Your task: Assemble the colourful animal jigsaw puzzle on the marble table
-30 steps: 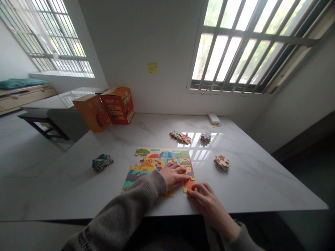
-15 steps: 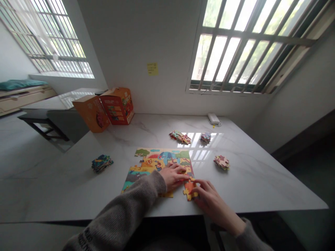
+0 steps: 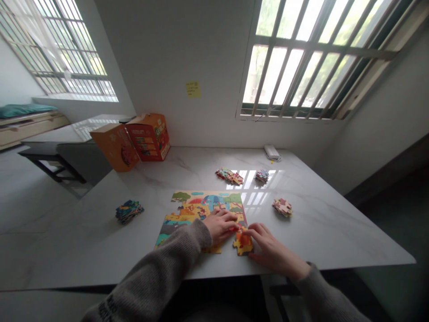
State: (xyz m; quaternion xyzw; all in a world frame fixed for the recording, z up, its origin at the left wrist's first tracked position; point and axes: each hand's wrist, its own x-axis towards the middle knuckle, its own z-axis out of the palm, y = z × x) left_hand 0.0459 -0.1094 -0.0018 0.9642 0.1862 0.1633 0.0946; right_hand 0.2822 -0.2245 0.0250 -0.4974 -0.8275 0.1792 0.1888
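A partly assembled jigsaw puzzle (image 3: 182,212) with a colourful park-like picture lies flat near the table's front edge. My left hand (image 3: 221,226) rests palm down over its right part, fingers stretched out, covering the pieces beneath. At the lower right corner is an orange and yellow puzzle piece (image 3: 243,243), its upper end near my left fingertips. My right hand (image 3: 268,248) holds this piece at its right side, index finger on the top and thumb by the lower edge. A gap of bare table separates its left side from the puzzle's bottom row.
Stacked puzzle pieces lie around: a dark blue-green pile (image 3: 129,210) at left, a spread pile (image 3: 229,175) behind, a purplish pile (image 3: 262,175), and a pink pile (image 3: 282,208) at right. Orange boxes (image 3: 147,137) stand at the back left; a white device (image 3: 272,153) lies by the wall.
The orange and yellow piece has turned slightly and sits straighter below the puzzle's right column. My right index finger has moved onto it. My left hand stays in place; the view shifted slightly.
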